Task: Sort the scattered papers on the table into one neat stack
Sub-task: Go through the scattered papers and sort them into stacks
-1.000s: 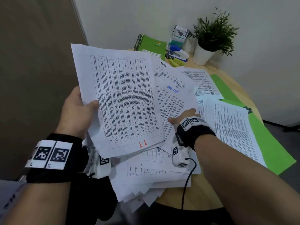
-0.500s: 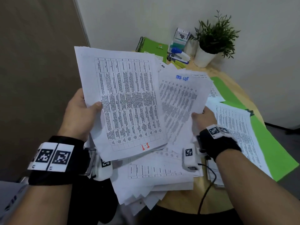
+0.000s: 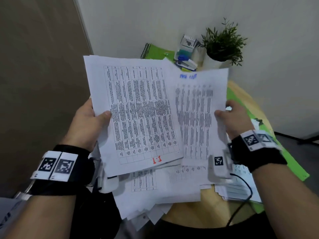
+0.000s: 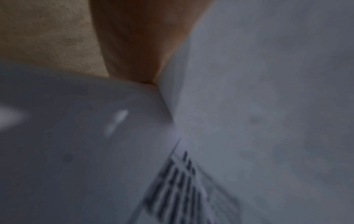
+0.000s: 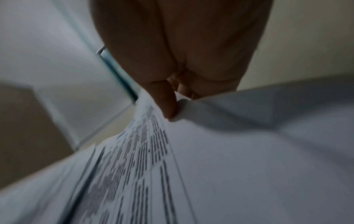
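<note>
- A round wooden desk (image 3: 214, 209) is seen from above, standing close to a pale wall (image 3: 155, 23); a brown panel (image 3: 38, 75) fills the left side of the room.
- At the far edge of the desk, next to the wall, a potted plant (image 3: 222, 47), a green spiral notebook (image 3: 155, 52) and a stapler (image 3: 187, 63) are placed near each other.
- A green folder (image 3: 293, 163) is laid along the right edge of the desk, and printed sheets (image 3: 240, 188) are spread partly over it.
- A loose pile of papers (image 3: 155, 192) is spread on the near part of the desk; some corners hang over the near edge.
- A bare part of the wood is seen only at the near right, between the pile and the sheets, where a black cable (image 3: 241, 204) is crossing.
- A bundle of papers (image 3: 138, 114) with a red mark at the bottom is held up above the pile by the left hand (image 3: 88, 125); the thumb is pressed on the front of the left margin.
- A second sheet (image 3: 198, 114) with blue writing on top is pinched at its right edge by the right hand (image 3: 236, 118), thumb in front, and it is overlapping behind the bundle.
- In the right wrist view a finger (image 5: 164, 100) is seen pressed on the curled paper edge; the left wrist view is blurred, with paper against the palm.
</note>
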{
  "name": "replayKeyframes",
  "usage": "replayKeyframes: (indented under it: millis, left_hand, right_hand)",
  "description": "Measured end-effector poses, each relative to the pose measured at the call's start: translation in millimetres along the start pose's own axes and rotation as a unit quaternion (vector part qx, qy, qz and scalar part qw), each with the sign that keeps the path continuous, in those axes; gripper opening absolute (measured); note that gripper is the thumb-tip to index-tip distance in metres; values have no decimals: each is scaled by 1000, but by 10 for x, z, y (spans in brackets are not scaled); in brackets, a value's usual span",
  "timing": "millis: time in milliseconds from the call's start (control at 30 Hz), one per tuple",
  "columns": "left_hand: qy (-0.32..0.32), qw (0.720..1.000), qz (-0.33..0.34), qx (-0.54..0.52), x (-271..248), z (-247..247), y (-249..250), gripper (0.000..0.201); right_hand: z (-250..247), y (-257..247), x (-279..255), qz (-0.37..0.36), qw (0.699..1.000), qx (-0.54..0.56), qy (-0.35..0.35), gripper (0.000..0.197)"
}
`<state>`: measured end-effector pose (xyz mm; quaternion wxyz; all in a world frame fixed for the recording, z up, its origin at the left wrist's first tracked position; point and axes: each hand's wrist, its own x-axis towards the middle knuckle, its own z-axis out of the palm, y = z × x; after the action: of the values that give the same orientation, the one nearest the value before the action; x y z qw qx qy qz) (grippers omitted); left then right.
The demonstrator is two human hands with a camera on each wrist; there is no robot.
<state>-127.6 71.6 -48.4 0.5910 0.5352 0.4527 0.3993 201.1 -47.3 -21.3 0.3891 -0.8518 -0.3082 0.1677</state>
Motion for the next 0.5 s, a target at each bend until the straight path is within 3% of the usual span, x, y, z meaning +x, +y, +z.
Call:
replayKeyframes:
  millis: [100,200,367,500]
  left_hand:
    - [-9,1000,-1,7,21,19,-14,43]
    - [-10,1000,4,13,20,4,-19,41]
    - [-39,999,12,-30,-15,4,54,44]
    - [-74,994,22,-72,-38,51,81,46]
  right_hand:
    - [103,146,27,26,993,-111,30,13]
    - [124,189,10,18,985,-139,99,15]
    - [-32,37,-1,-36,980,-120,157,19]
    - [-118,-98,-31,-72,990,-22,117,14]
